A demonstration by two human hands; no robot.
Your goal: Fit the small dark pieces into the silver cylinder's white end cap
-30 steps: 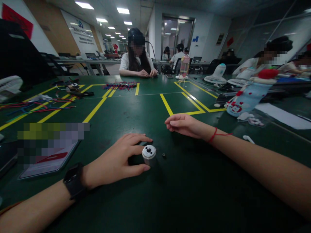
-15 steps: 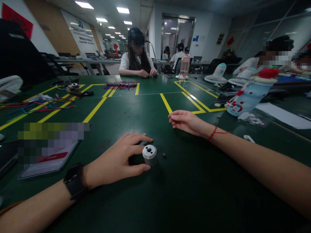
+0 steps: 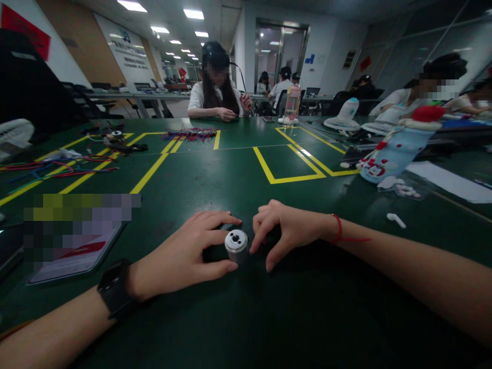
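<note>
A small silver metal cylinder [image 3: 236, 246] stands upright on the green table [image 3: 200, 328], with holes in its top face. My left hand [image 3: 188, 251], a black watch at its wrist, holds the cylinder from the left between thumb and fingers. Just right of the cylinder, my right hand [image 3: 288, 230] has its index finger and thumb apart, pointing down at the table. Its other fingers are curled. Nothing shows between that thumb and index finger. The tiny dark part beside the cylinder cannot be made out now.
A phone [image 3: 84, 256] lies at left, with loose wires [image 3: 65, 164] beyond it. Across the table sits a person [image 3: 217, 97] near a wire bundle [image 3: 192, 134]. At right are a blue bottle [image 3: 400, 151], a white earbud [image 3: 395, 220] and paper [image 3: 453, 182].
My right hand has come down and left, close to the cylinder, and its thumb and index finger have spread. My left hand and the cylinder have stayed put. The person opposite has raised one hand.
</note>
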